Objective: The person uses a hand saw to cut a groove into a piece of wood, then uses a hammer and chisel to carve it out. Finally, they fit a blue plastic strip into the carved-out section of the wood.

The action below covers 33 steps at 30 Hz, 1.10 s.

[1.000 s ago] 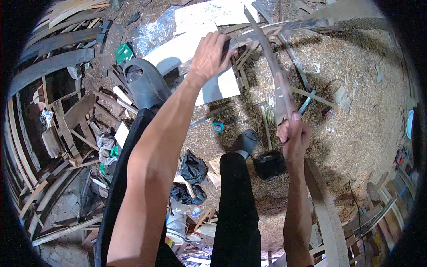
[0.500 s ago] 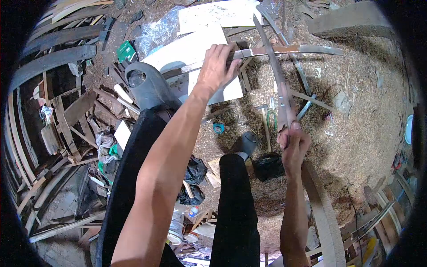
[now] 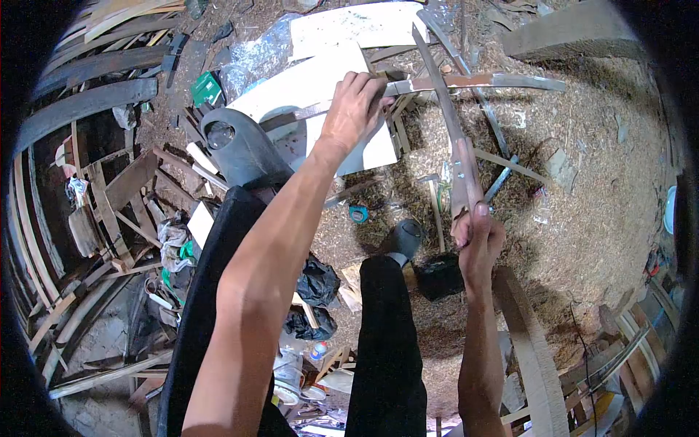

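Note:
My left hand (image 3: 354,109) is closed over a long, slightly curved wooden strip (image 3: 473,81), its fingers wrapped over the top. My shoe (image 3: 247,146) bears on the strip's left part, near a white board (image 3: 306,84). In my right hand (image 3: 480,237) is the handle of a handsaw (image 3: 448,109), fingers wrapped round it. The saw's narrow blade points away from me and crosses the strip to the right of my left hand. The strip's far right end sticks out past the blade.
Sawdust covers the ground (image 3: 597,175). Below the strip lie a hammer (image 3: 435,204), a teal tape measure (image 3: 357,213) and a black bag (image 3: 438,277). Scrap wood (image 3: 131,178) is piled at left. A thick curved timber (image 3: 575,33) lies at upper right, another (image 3: 535,349) at lower right.
The saw and my right hand have shifted very slightly left. My left thumb has drawn in against the strip, and the strip's right end sits a touch further right.

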Available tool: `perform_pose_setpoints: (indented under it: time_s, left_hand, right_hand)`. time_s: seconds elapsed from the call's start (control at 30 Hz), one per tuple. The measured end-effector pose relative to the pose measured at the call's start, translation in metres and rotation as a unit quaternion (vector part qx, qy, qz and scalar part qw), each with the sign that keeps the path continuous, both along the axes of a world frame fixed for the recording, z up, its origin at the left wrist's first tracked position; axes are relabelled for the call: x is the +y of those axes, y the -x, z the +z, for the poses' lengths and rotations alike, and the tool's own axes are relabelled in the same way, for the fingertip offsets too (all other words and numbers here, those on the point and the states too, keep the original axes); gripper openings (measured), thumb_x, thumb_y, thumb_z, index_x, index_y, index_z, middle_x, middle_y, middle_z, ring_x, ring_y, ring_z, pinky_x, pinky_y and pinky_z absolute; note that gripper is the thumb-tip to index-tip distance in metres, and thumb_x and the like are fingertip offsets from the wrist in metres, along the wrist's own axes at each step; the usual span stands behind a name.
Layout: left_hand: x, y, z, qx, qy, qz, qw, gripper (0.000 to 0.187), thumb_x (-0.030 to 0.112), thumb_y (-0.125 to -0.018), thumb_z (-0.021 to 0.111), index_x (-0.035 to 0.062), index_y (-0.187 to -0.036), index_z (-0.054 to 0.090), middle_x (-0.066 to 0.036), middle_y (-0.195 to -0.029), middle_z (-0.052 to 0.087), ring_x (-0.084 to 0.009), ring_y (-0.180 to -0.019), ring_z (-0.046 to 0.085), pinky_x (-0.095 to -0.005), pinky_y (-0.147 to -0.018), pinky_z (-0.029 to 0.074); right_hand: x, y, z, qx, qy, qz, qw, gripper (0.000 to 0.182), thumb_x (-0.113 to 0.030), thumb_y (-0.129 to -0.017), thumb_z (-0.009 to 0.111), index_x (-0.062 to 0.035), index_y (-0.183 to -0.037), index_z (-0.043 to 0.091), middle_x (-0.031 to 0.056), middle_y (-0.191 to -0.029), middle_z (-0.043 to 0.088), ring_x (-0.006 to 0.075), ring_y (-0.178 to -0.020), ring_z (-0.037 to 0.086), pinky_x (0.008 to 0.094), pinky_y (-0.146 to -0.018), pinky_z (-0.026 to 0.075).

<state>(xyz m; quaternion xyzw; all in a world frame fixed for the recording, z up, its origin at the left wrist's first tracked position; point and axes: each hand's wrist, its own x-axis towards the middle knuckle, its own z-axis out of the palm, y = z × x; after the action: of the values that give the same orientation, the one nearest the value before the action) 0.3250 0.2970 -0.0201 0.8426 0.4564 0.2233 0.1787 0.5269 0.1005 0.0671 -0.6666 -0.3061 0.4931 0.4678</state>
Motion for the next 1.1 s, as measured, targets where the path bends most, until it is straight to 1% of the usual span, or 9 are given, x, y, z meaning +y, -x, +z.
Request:
perform_pose_setpoints:
  time_s: [0.07,0.17,0.27,0.37,0.43,0.6,0.7,0.87,1.1]
  left_hand:
    - [0.008,0.001,0.0,-0.019,0.008,-0.02,1.0,0.033,0.02,-0.085,0.068,0.0062,-0.113,0.058,-0.01,-0.107,0.057,-0.0309,-0.101,0.052,-0.0417,-0.092,0.045]
    - [0.017,0.002,0.007,0.032,-0.001,-0.045,0.998,0.033,0.024,-0.088,0.066,0.0065,-0.115,0.059,-0.01,-0.109,0.057,-0.0302,-0.102,0.053,-0.041,-0.093,0.046]
    - [0.018,0.004,0.009,-0.002,-0.028,-0.072,0.997,0.037,0.028,-0.088,0.067,0.0062,-0.116,0.06,-0.011,-0.108,0.056,-0.03,-0.1,0.053,-0.0413,-0.092,0.046]
    - [0.022,0.008,0.012,0.032,-0.037,-0.065,0.997,0.04,0.031,-0.085,0.07,0.0064,-0.116,0.061,-0.011,-0.107,0.056,-0.0298,-0.099,0.053,-0.0408,-0.093,0.046]
    - [0.032,0.011,0.005,0.04,-0.011,-0.101,0.994,0.046,0.034,-0.083,0.071,0.0078,-0.118,0.06,-0.01,-0.108,0.056,-0.0288,-0.097,0.051,-0.0407,-0.091,0.044]
    - [0.036,0.01,-0.001,0.048,-0.019,-0.095,0.994,0.042,0.036,-0.087,0.066,0.0089,-0.119,0.061,-0.011,-0.114,0.056,-0.0308,-0.103,0.053,-0.0432,-0.095,0.044]
    - [0.035,0.009,-0.001,0.081,-0.039,-0.07,0.993,0.038,0.034,-0.089,0.063,0.0081,-0.116,0.063,-0.011,-0.112,0.059,-0.0302,-0.104,0.054,-0.0415,-0.095,0.047]
    - [0.039,0.013,-0.006,-0.01,-0.032,-0.056,0.998,0.033,0.033,-0.091,0.06,0.0059,-0.107,0.069,-0.01,-0.099,0.065,-0.0278,-0.091,0.059,-0.0364,-0.087,0.05]
    - [0.047,0.006,0.004,0.054,-0.003,0.018,0.998,0.028,0.031,-0.09,0.061,0.0061,-0.093,0.073,-0.006,-0.101,0.067,-0.0272,-0.095,0.061,-0.0409,-0.084,0.05]
  right_hand:
    - [0.006,0.001,0.0,-0.001,-0.004,-0.004,1.0,0.064,-0.045,-0.101,0.044,-0.003,-0.053,0.046,0.0007,-0.049,0.045,0.0096,-0.047,0.042,0.0294,-0.046,0.027]
    - [0.015,0.003,0.002,-0.013,0.001,-0.007,1.0,0.063,-0.045,-0.101,0.045,-0.003,-0.053,0.046,0.0004,-0.049,0.045,0.0096,-0.047,0.041,0.0295,-0.046,0.027]
    - [0.017,0.003,0.0,-0.014,0.002,-0.001,1.0,0.062,-0.044,-0.101,0.046,-0.003,-0.054,0.046,0.0001,-0.049,0.044,0.0094,-0.047,0.04,0.0294,-0.046,0.026]
    - [0.021,0.002,-0.007,0.011,-0.003,-0.003,1.0,0.06,-0.043,-0.1,0.047,-0.003,-0.055,0.047,0.0001,-0.05,0.045,0.0091,-0.047,0.04,0.0291,-0.046,0.026]
    - [0.024,0.002,-0.008,0.025,0.001,-0.011,1.0,0.059,-0.042,-0.1,0.048,-0.003,-0.055,0.047,0.0,-0.05,0.046,0.0088,-0.047,0.04,0.0289,-0.046,0.026]
    - [0.029,0.002,-0.007,0.003,0.014,-0.017,1.0,0.06,-0.044,-0.099,0.049,-0.0029,-0.056,0.048,-0.0009,-0.051,0.046,0.0079,-0.047,0.04,0.028,-0.046,0.026]
    - [0.03,0.008,-0.002,0.017,0.014,-0.025,0.999,0.06,-0.044,-0.099,0.049,-0.0031,-0.055,0.048,-0.001,-0.05,0.045,0.008,-0.047,0.04,0.0276,-0.046,0.026]
    - [0.03,0.016,-0.011,0.037,-0.002,-0.016,0.999,0.06,-0.043,-0.1,0.049,-0.0035,-0.055,0.047,-0.0011,-0.05,0.044,0.0081,-0.046,0.04,0.0279,-0.046,0.026]
    - [0.05,0.025,-0.012,0.052,0.024,-0.023,0.998,0.059,-0.041,-0.1,0.049,-0.0036,-0.054,0.046,-0.0018,-0.049,0.042,0.0075,-0.046,0.039,0.0279,-0.044,0.025]
